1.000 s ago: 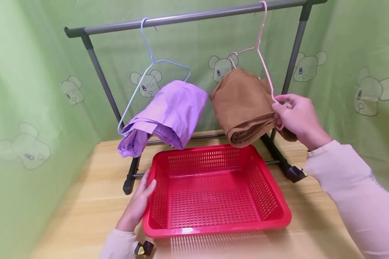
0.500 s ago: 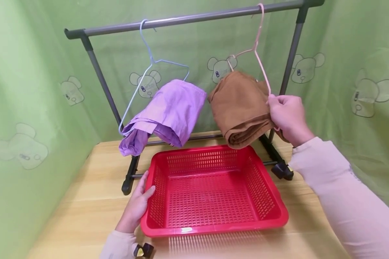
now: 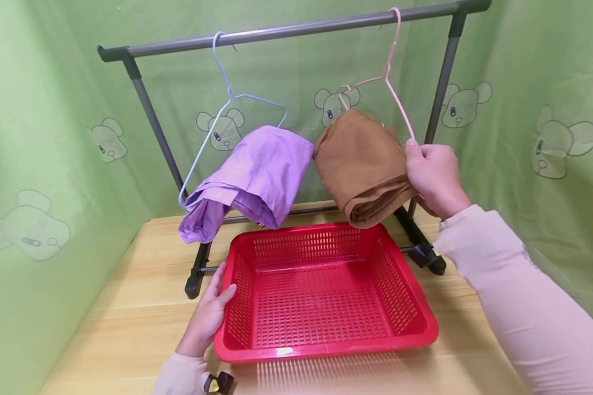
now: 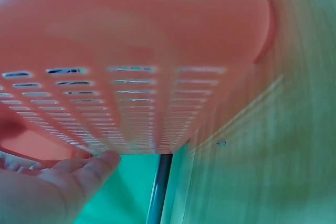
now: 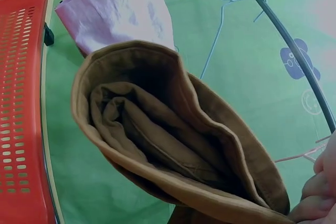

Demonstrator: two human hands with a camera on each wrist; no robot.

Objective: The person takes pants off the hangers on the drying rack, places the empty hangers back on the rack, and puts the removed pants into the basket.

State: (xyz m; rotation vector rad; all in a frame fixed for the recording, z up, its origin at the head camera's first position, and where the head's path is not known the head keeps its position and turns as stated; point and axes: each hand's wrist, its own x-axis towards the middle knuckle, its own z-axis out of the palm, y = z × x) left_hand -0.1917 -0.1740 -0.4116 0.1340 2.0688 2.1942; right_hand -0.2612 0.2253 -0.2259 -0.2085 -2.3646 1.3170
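Note:
My right hand grips the lower right corner of a pink wire hanger; the hook sits on the rack's bar. A folded brown garment hangs over that hanger, its layered folds showing in the right wrist view, beside my fingers. My left hand rests on the left side of a red plastic basket, fingers straight along the outer wall and thumb at the rim. In the left wrist view its fingertips are right at the slotted wall. Nothing lies in the basket.
A grey metal rack stands behind the basket on a wooden table. On its left, a blue wire hanger carries a folded lavender garment. Green curtain cloth with cartoon heads surrounds the table.
My right hand has shifted slightly left and closed its grip on the pink hanger's corner, and the brown garment has moved a little left with it. My left hand stays on the basket.

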